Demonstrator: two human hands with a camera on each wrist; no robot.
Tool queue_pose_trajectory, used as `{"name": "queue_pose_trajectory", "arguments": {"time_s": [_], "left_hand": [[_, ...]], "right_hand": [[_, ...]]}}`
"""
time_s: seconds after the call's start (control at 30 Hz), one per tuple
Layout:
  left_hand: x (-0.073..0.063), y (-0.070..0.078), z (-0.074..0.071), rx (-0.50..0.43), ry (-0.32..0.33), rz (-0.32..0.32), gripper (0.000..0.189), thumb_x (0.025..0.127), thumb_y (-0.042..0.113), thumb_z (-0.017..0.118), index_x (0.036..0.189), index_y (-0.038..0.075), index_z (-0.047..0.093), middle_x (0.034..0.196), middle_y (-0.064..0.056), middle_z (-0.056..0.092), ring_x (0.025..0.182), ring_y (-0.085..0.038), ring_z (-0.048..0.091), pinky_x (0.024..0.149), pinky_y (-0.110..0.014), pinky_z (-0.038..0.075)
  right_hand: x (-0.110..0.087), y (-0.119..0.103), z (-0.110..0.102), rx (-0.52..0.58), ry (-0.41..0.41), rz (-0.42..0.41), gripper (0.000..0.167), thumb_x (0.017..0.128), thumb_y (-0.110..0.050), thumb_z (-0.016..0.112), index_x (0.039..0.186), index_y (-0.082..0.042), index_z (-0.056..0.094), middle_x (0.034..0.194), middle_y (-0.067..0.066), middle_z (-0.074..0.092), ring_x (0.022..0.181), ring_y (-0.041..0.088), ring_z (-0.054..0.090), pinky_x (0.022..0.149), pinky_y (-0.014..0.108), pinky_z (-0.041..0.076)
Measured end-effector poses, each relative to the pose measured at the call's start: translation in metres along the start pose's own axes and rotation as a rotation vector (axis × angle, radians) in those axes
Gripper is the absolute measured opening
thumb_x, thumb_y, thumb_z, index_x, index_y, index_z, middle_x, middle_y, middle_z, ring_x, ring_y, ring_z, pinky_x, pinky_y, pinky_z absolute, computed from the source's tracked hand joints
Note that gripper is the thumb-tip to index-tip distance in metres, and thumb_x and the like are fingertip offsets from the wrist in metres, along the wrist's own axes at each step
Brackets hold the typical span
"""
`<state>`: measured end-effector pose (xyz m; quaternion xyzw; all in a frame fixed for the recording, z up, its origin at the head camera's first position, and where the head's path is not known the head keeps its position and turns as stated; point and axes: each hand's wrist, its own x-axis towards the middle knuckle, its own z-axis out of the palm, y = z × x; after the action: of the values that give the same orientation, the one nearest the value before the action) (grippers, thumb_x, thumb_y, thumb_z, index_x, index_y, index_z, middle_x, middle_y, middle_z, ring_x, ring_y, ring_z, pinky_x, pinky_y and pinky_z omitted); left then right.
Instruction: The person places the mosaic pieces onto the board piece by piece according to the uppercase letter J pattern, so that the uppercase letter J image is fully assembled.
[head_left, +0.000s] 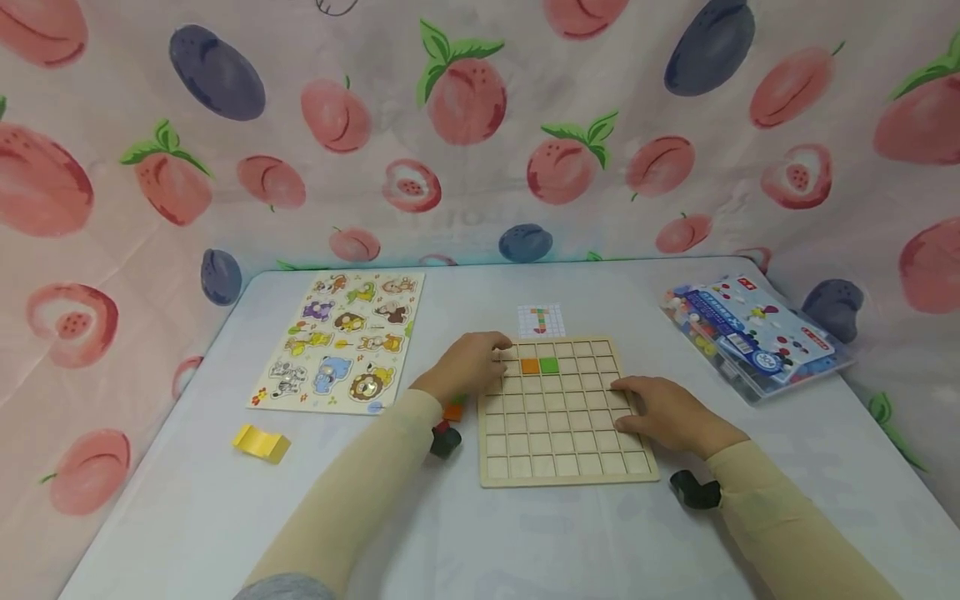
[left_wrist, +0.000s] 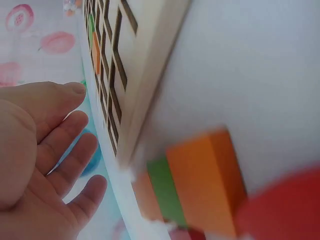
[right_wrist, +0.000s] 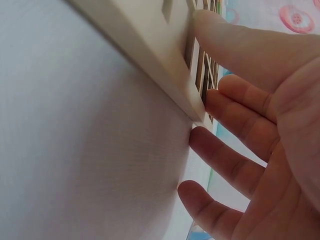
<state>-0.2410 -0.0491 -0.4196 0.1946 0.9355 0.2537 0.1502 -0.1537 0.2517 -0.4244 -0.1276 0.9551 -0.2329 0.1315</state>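
A wooden grid board (head_left: 567,481) lies flat on the table, with an orange tile (head_left: 530,367) and a green tile (head_left: 550,366) side by side in its second row from the far edge. My left hand (head_left: 468,364) is at the board's far left corner; its palm looks bare in the left wrist view, fingers loosely spread. Under that wrist lie colored blocks: orange (left_wrist: 200,180), green (left_wrist: 166,190) and a blurred red one (left_wrist: 285,210). Along the right edge, my right hand (head_left: 667,412) rests with its thumb on the board, fingers relaxed beside the rim.
Behind the board lies a small printed grid card (head_left: 540,320) with a colored pattern. An animal puzzle board (head_left: 341,342) is on the left, a yellow arched block (head_left: 261,443) in front of it. At the back right sits a clear plastic box (head_left: 757,333) of colored pieces.
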Motion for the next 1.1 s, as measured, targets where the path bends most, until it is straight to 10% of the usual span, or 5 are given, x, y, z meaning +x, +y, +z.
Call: {"name": "queue_pose_trajectory", "arguments": {"time_s": [0.53,0.8,1.1], "left_hand": [[-0.014,-0.025,-0.014,-0.018,0.064,-0.085,0.036,0.098,0.019,0.064,0.133,0.011,0.063,0.134,-0.007,0.062,0.119,-0.023,0.056,0.105,-0.041,0.043],[-0.020,-0.038,-0.014,-0.052,0.069,-0.139,0.036,0.096,0.015,0.066,0.133,0.013,0.063,0.132,-0.007,0.063,0.106,-0.020,0.059,0.081,-0.031,0.054],[-0.026,-0.049,-0.016,-0.056,0.083,-0.143,0.035,0.096,0.013,0.067,0.130,0.010,0.064,0.128,-0.007,0.064,0.113,-0.022,0.057,0.102,-0.038,0.046]], "right_hand": [[0.000,0.000,0.000,-0.013,-0.004,-0.001,0.060,0.090,-0.023,0.076,0.138,0.004,0.053,0.140,0.029,0.051,0.131,0.050,0.042,0.107,0.061,0.034],[-0.001,-0.001,0.000,-0.022,-0.003,-0.004,0.059,0.090,-0.024,0.076,0.137,0.004,0.054,0.139,0.028,0.052,0.131,0.050,0.044,0.106,0.061,0.035],[-0.001,-0.002,0.000,-0.018,-0.004,0.010,0.059,0.090,-0.023,0.076,0.138,0.003,0.054,0.140,0.029,0.051,0.132,0.050,0.043,0.106,0.062,0.034]]}}
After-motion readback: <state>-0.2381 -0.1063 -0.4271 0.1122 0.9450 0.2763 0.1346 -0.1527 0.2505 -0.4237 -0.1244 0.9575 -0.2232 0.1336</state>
